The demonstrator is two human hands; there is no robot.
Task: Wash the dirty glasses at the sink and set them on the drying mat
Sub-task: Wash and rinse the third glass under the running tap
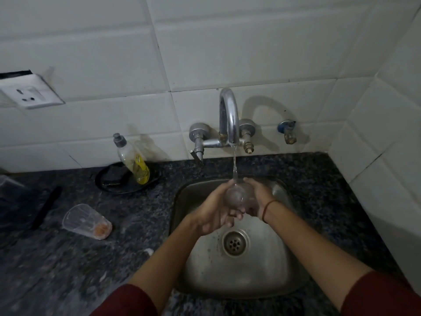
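Note:
A clear glass [239, 194] is held over the steel sink [280, 265] under the running stream from the chrome tap [229, 115]. My left hand [213, 210] wraps it from the left and my right hand [257, 197] grips it from the right. Water falls onto the glass, whose mouth faces me. A second clear glass [87, 221] stands upside down on the dark granite counter to the left of the sink, with orange residue at its base. No drying mat is visible.
A dish soap bottle [134, 160] leans in a black dish [107, 179] with a dark scrubber behind the counter. A dark container [13, 201] sits at the far left edge. A wall socket [29, 93] is on the tiles; a small side valve [288, 131] sits right of the tap.

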